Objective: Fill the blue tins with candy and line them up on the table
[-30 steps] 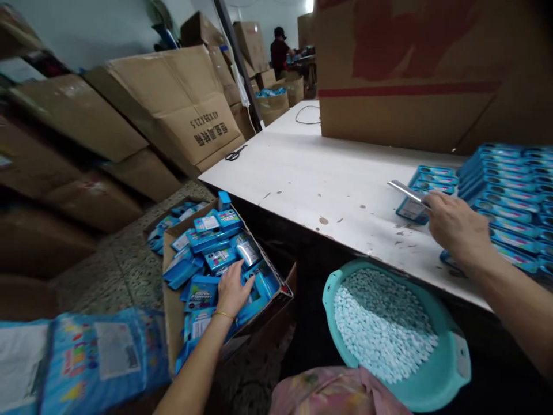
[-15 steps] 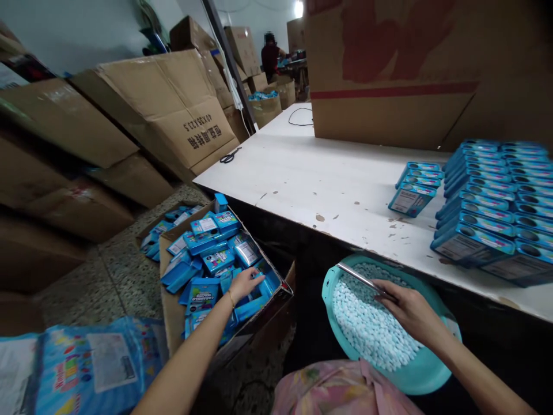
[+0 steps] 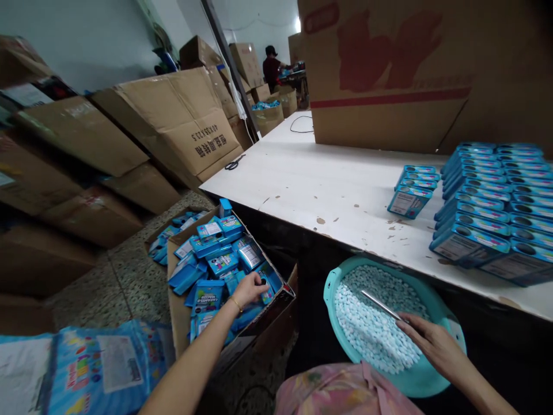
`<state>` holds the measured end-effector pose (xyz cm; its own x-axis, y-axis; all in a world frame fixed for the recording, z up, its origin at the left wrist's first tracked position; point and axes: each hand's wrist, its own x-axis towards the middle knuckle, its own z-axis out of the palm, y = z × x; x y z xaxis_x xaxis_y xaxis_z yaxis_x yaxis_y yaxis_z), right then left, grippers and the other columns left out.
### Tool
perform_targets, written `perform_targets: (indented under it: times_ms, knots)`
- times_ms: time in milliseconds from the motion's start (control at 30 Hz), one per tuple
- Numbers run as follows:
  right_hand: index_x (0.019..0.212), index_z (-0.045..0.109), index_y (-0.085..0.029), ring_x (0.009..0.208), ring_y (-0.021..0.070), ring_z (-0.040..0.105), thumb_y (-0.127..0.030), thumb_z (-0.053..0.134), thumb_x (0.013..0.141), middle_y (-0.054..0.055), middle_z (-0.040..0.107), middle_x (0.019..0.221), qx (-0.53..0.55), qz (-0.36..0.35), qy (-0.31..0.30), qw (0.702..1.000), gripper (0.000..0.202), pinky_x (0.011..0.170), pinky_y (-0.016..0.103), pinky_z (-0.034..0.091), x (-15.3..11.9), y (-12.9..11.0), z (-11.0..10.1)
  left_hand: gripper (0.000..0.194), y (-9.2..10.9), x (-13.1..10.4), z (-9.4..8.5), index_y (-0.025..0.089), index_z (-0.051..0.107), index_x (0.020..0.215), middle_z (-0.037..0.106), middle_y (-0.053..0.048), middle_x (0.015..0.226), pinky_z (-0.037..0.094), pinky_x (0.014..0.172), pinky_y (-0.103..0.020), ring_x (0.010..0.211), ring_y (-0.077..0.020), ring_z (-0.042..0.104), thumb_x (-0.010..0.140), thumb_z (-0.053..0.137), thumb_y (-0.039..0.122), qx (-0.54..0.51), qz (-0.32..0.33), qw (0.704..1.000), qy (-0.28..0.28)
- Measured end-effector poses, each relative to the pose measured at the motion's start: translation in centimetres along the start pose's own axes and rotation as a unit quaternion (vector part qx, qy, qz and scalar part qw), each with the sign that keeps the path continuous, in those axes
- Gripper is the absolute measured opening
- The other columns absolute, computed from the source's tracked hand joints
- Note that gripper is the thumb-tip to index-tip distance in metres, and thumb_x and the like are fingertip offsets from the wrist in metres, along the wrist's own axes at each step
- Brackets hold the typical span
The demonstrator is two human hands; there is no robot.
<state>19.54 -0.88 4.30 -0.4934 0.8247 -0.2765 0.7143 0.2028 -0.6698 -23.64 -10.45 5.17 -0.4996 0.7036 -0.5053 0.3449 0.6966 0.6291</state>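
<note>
My left hand (image 3: 247, 293) reaches into an open carton (image 3: 176, 314) filled with small blue candy boxes (image 3: 222, 262). Its thumb and fingers are closed on one blue candy box (image 3: 267, 294) at the carton's right side. Over a turquoise basin (image 3: 341, 340) of small pale-blue candies (image 3: 375, 323), my right hand (image 3: 425, 337) grips a slim silver metal tool (image 3: 380, 304). The tool slants across the candies, and its full shape cannot be made out.
A white table (image 3: 294, 190) holds rows of blue boxes (image 3: 475, 213), a smaller group of them (image 3: 410, 199), scissors (image 3: 234, 163) and a big carton (image 3: 389, 115). Stacked cartons (image 3: 173, 121) stand left. A large blue bag (image 3: 99, 369) lies lower left. Another person (image 3: 272, 66) works far back.
My left hand has moved slightly right and now closes on a blue box. My right hand has shifted right and lower with the metal tool. The view has tilted slightly.
</note>
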Motion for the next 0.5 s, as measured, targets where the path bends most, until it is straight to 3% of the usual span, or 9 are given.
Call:
perform_targets:
  times_ms: [67,133,300,400,433,500]
  knots:
    - [0.101,0.061,-0.023,0.097,0.0240,0.055,-0.050,0.036,0.079,0.006,0.062,0.105,-0.008,-0.004,-0.011,1.000,0.043,0.082,0.031,0.043,-0.1,1.0,0.5,0.051,-0.2,0.0,-0.3,0.017,0.047,0.102,0.050,0.004,0.066,0.039,0.047,-0.021,0.047,-0.0070,0.045,0.057,0.061,0.033,-0.041,0.003,0.999,-0.006]
    - [0.104,0.059,-0.022,0.100,0.0221,0.054,-0.046,0.031,0.082,0.007,0.060,0.107,-0.030,-0.024,-0.023,0.999,0.043,0.086,0.031,0.041,0.1,2.8,0.9,0.063,-0.2,-0.2,-1.0,0.020,0.041,0.114,0.052,0.002,0.075,0.039,0.049,-0.021,0.050,-0.0060,0.045,0.055,0.063,0.028,-0.056,0.031,0.997,-0.047]
    - [0.096,0.062,-0.016,0.082,0.0220,0.059,-0.021,0.034,0.079,0.013,0.063,0.092,-0.222,-0.039,0.000,0.974,0.033,0.074,0.033,0.045,0.5,7.8,1.4,0.067,-0.7,-0.5,-2.0,0.021,0.042,0.117,0.054,0.005,0.063,0.037,0.049,-0.020,0.052,-0.0094,0.047,0.054,0.065,0.026,0.001,0.095,0.975,-0.199]
    - [0.091,0.064,-0.012,0.079,0.0241,0.058,-0.008,0.037,0.071,0.016,0.062,0.088,-0.330,-0.038,0.028,0.943,0.033,0.073,0.036,0.043,0.7,7.8,1.8,0.069,-2.2,0.2,-2.3,0.031,0.036,0.120,0.061,0.004,0.080,0.043,0.062,-0.024,0.069,-0.0138,0.056,0.057,0.063,0.023,-0.051,0.105,0.958,-0.264]
    - [0.091,0.064,-0.012,0.081,0.0249,0.057,-0.008,0.037,0.071,0.016,0.062,0.089,-0.345,-0.031,0.031,0.937,0.034,0.073,0.036,0.043,0.9,7.3,2.2,0.065,-2.7,0.6,-2.4,0.034,0.039,0.117,0.061,0.006,0.082,0.043,0.065,-0.026,0.073,-0.0151,0.056,0.057,0.063,0.023,-0.058,0.114,0.957,-0.259]
    - [0.096,0.063,-0.014,0.083,0.0250,0.057,-0.008,0.034,0.072,0.014,0.062,0.092,-0.338,-0.013,0.028,0.941,0.037,0.073,0.036,0.043,1.4,6.4,3.8,0.051,-3.3,1.1,-2.4,0.034,0.052,0.101,0.062,0.008,0.082,0.043,0.071,-0.028,0.079,-0.0181,0.056,0.054,0.065,0.023,-0.034,0.154,0.970,-0.185]
